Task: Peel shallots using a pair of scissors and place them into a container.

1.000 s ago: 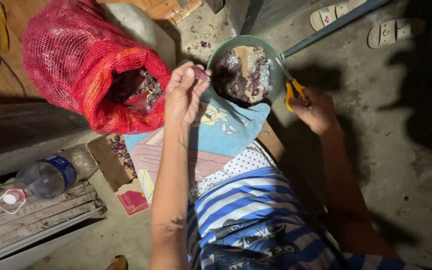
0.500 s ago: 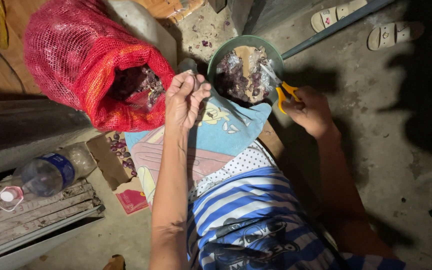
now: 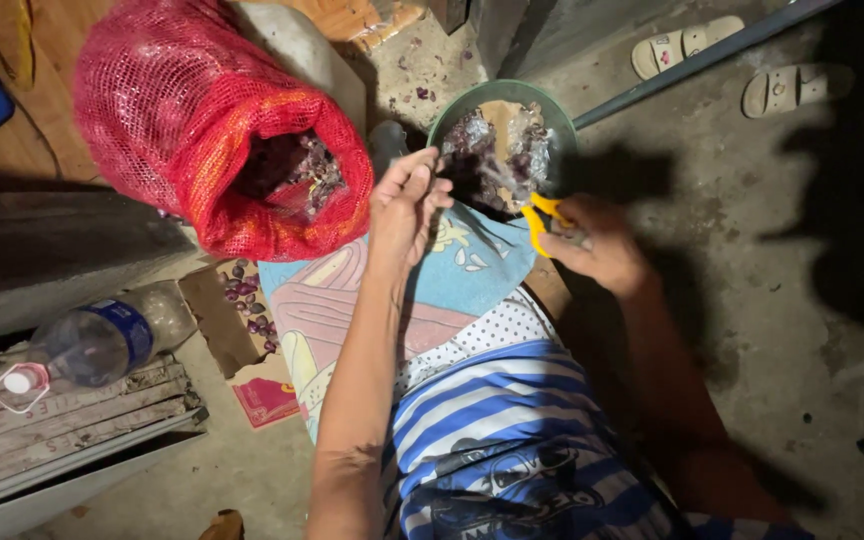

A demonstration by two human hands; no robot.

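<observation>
The left hand (image 3: 407, 200) pinches something small, too hidden to name, over the round green bowl (image 3: 504, 140); the right hand (image 3: 592, 240) grips yellow-handled scissors (image 3: 537, 215). Blades near fingertips risk a nick.

Light falls from above me, bright on the red sack (image 3: 217, 130) at ten o'clock and my left hand (image 3: 407, 200). Toward three o'clock the floor (image 3: 752, 250) sinks into heavy shadow. My right hand (image 3: 597, 245) is dim. The scissors (image 3: 537, 215) blur with motion. Edges bend slightly, corners darken.
</observation>
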